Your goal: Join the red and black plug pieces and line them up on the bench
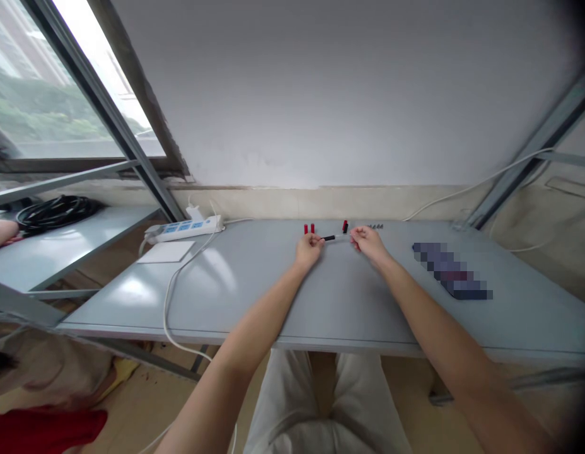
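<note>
The left hand [309,249] and the right hand [369,244] are positioned apart above the middle of the grey table [283,315], toward its rear edge. A slim pen [329,238] spans the gap between them, roughly level. The left fingers are closed on the pen's black section; the right fingers are pinched at the end of its clear section. The exact contact at the right fingertips is too small to resolve. Two red caps [312,227] stand upright side by side just behind the left hand. A red-and-black piece [345,226] stands behind the pen, near the right hand. A row of small dark parts [377,226] lies just behind the right hand; their type cannot be determined. A pixelated dark item [451,272] lies on the table to the right of the right forearm. At the table's left rear, a white power strip [188,228] lies behind a flat white rectangle [164,252]. A white cable [167,302] runs forward from the strip area and over the front edge. On the adjacent table at left, a coiled black cable [58,214] lies beside another person's arm [2,231].
</note>
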`<move>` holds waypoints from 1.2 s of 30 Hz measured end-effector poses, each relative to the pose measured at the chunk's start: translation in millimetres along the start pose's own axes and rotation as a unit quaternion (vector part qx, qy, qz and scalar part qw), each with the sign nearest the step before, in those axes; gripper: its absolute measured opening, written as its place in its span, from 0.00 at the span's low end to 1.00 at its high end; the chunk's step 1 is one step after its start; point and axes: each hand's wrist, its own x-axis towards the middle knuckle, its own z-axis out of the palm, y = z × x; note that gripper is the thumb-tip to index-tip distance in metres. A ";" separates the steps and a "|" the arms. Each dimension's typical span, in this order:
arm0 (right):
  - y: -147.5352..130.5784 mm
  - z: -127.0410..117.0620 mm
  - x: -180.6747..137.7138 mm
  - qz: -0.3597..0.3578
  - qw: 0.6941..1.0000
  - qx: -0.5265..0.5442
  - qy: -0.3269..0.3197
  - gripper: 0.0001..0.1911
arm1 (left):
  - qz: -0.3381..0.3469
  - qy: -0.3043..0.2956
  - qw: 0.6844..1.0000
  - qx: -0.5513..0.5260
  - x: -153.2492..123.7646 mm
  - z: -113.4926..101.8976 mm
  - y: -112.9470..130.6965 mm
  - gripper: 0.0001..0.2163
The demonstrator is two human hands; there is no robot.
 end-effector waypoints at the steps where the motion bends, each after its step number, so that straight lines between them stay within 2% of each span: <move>1: -1.2 -0.1 -0.9 0.004 1.000 0.006 -0.002 0.10 | -0.005 -0.003 1.000 -0.014 -0.5 -0.1 1.0 0.03; 6: -2.7 -0.6 -2.4 -0.009 1.000 0.008 -0.017 0.13 | -0.046 -0.003 0.998 -0.049 -2.2 -0.5 5.6 0.03; 10: -1.5 -0.2 -1.6 -0.041 0.999 0.010 -0.034 0.14 | -0.049 -0.009 0.996 -0.076 -3.9 -2.7 9.9 0.03; 16: -2.1 7.0 -4.0 -0.060 0.996 0.009 -0.061 0.15 | -0.042 -0.100 0.988 -0.110 -12.3 -4.1 18.9 0.04; 18: -2.8 9.6 -5.9 -0.065 0.995 0.008 -0.071 0.15 | -0.040 -0.112 0.987 -0.110 -14.4 -3.7 20.6 0.04; 27: -3.7 11.4 -8.7 -0.068 0.994 -0.011 -0.079 0.12 | -0.048 -0.119 0.985 -0.119 -13.9 -3.6 18.6 0.04; 31: -0.6 13.9 -7.8 -0.070 0.994 -0.021 -0.084 0.11 | -0.045 -0.100 0.987 -0.119 -12.2 -2.8 16.5 0.04; 36: 4.3 13.3 -6.6 -0.137 0.986 -0.055 -0.079 0.08 | -0.025 -0.057 0.990 -0.126 -10.3 -0.1 15.8 0.04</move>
